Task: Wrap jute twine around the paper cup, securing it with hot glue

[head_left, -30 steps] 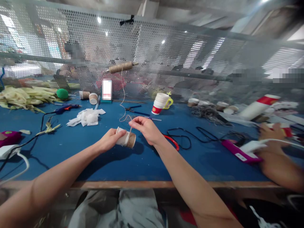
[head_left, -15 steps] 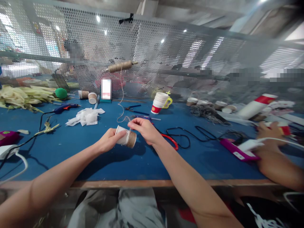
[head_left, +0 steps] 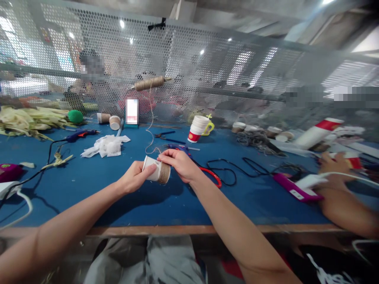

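My left hand [head_left: 134, 176] grips a white paper cup [head_left: 153, 170] lying on its side above the blue table [head_left: 154, 201]. The cup's bottom end is wrapped in brown twine [head_left: 164, 173]. My right hand [head_left: 180, 163] is closed against the wrapped end and pinches the twine. The strand [head_left: 150, 126] runs up from there to a twine spool [head_left: 149, 83] hung on the perforated metal screen.
Red-handled scissors [head_left: 211, 175] and black cable [head_left: 237, 169] lie right of my hands. A stack of paper cups [head_left: 199, 128], white fabric [head_left: 106, 145], a glue gun [head_left: 78, 135] and dried leaves [head_left: 29, 118] lie further back. Another person's hand [head_left: 337, 163] rests at right by a pink device [head_left: 291, 187].
My right hand has moved down and closer onto the cup's twine-wrapped end. The left hand has lifted the cup slightly.
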A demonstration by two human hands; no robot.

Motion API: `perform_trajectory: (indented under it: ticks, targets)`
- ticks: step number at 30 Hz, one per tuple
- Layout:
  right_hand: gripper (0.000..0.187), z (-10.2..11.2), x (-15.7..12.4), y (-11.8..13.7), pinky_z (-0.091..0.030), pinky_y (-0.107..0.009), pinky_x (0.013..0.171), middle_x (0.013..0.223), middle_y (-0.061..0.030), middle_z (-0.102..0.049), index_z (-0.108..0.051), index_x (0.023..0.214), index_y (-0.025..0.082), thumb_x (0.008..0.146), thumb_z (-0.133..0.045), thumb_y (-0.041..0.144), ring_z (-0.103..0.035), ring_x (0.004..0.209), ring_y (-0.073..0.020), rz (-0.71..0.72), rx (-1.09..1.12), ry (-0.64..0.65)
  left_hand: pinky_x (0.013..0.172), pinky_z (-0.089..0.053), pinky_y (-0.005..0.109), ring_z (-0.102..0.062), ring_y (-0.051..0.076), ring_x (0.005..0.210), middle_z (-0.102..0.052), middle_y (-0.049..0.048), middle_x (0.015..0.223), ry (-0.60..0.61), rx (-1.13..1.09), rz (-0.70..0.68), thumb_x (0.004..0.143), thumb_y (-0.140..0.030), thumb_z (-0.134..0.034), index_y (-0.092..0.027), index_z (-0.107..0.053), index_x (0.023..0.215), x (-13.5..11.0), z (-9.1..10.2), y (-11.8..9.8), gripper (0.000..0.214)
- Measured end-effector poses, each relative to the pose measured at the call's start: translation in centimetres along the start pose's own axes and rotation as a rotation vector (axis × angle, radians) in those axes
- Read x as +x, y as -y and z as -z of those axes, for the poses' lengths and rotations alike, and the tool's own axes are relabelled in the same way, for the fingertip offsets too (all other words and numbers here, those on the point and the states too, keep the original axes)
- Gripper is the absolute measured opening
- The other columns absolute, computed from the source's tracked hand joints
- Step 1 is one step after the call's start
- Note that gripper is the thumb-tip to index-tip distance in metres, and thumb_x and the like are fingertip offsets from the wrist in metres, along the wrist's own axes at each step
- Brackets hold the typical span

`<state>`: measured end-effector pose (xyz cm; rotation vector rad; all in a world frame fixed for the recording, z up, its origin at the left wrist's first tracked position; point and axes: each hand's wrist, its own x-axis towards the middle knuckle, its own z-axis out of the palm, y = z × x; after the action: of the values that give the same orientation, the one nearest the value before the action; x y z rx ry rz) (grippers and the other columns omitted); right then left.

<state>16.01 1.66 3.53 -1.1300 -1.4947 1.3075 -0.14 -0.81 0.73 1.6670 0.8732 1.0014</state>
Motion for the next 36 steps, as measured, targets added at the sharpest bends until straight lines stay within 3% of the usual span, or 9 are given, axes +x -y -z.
perform_trajectory:
  ticks: [9, 19, 23, 26, 31, 36]
  targets:
    - [0.022, -0.2, 0.0, 0.1, -0.037, -0.025, 0.062, 0.062, 0.001, -0.058, -0.055, 0.062, 0.015, 0.056, -0.069, 0.031, -0.05, 0.061, -0.0103, -0.076, 0.117, 0.018, 0.053, -0.031, 0.02, -0.036, 0.009, 0.056, -0.046, 0.0006, 0.06, -0.007, -0.022, -0.041, 0.076, -0.049, -0.045, -0.009, -0.055, 0.068, -0.1, 0.0, 0.4, 0.042]
    - [0.022, -0.3, 0.1, -0.2, -0.037, -0.024, 0.058, 0.062, 0.0019, -0.055, -0.054, 0.064, 0.015, 0.057, -0.068, 0.03, -0.048, 0.059, -0.0096, -0.057, 0.082, 0.037, 0.052, -0.032, 0.02, -0.037, 0.009, 0.055, -0.046, 0.0001, 0.059, -0.018, 0.023, -0.082, 0.076, -0.047, -0.045, -0.01, -0.054, 0.064, -0.2, 0.1, 0.2, 0.04]
    - [0.024, 0.0, 0.6, -0.7, -0.038, -0.025, 0.062, 0.069, 0.0, -0.056, -0.055, 0.071, 0.015, 0.065, -0.063, 0.037, -0.05, 0.065, -0.0106, 0.037, -0.041, -0.059, 0.053, -0.033, 0.02, -0.039, 0.009, 0.054, -0.049, 0.0004, 0.058, -0.062, -0.076, -0.023, 0.073, -0.048, -0.049, -0.009, -0.058, 0.065, -0.1, -0.1, 0.0, 0.04]
    - [0.031, 0.4, 0.5, -0.5, -0.042, -0.026, 0.067, 0.078, -0.0028, -0.056, -0.054, 0.077, 0.016, 0.073, -0.053, 0.046, -0.053, 0.075, -0.0128, 0.101, -0.037, -0.118, 0.052, -0.033, 0.02, -0.042, 0.009, 0.053, -0.053, 0.0012, 0.059, -0.175, -0.224, 0.08, 0.069, -0.047, -0.053, -0.008, -0.061, 0.07, 0.4, -0.2, 0.0, 0.04]
    - [0.034, 0.5, -0.3, 0.1, -0.045, -0.03, 0.069, 0.092, -0.0065, -0.057, -0.054, 0.091, 0.017, 0.071, -0.059, 0.044, -0.054, 0.078, -0.0141, 0.153, -0.189, 0.044, 0.049, -0.032, 0.02, -0.043, 0.009, 0.049, -0.053, -0.0001, 0.054, -0.339, -0.456, 0.217, 0.063, -0.042, -0.058, -0.01, -0.058, 0.062, 1.5, 0.1, 0.1, 0.032]
    - [0.038, 0.5, -0.5, 0.0, -0.047, -0.032, 0.073, 0.097, -0.007, -0.057, -0.05, 0.098, 0.017, 0.067, -0.065, 0.033, -0.056, 0.078, -0.0141, 0.113, -0.216, 0.177, 0.053, -0.035, 0.022, -0.047, 0.01, 0.052, -0.057, 0.0013, 0.056, -0.308, -0.406, 0.158, 0.063, -0.043, -0.059, -0.008, -0.063, 0.069, 1.3, 0.3, -0.1, 0.035]
